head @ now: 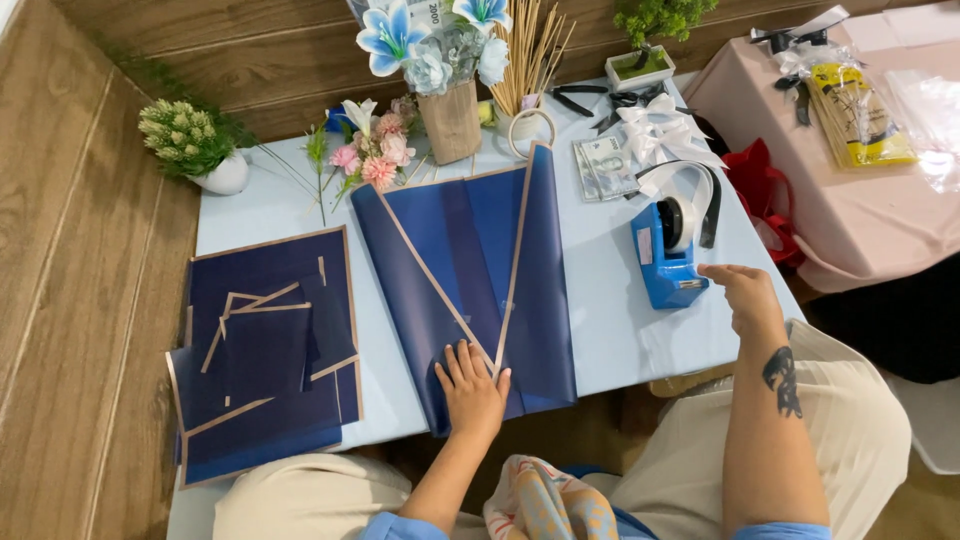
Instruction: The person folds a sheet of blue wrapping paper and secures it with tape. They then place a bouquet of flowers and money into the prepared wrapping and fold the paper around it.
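Pressed flat, fingers together and nearly straight, left hand [472, 392] on the near end of a folded navy wrapping sheet [470, 280] with tan edging, palm down right where two tan borders meet in a point. Nothing gripped; just held down. Lying mid-table on the pale blue tabletop [610, 320], near end slightly overhanging the front edge. Long axis running near to far, narrow point toward the wearer, fanning wider toward the far side, where the top edge reaches a kraft-wrapped bouquet [445, 80] of blue paper flowers.

Reaching out to the right, right hand [745, 295], fingers loosely curled and a little apart, fingertips [712, 270] at the near edge of a blue tape dispenser [665, 250]. Whether tape is pinched between them, cannot tell.

To the left, a stack of further navy sheets [265, 350], squared off and overlapping at odd angles. Farther back, a small white pot of green buds [195, 145], pink blossoms [372, 155], a bundle of wooden sticks [530, 50], white ribbon bows [660, 125] and black ones beside them.
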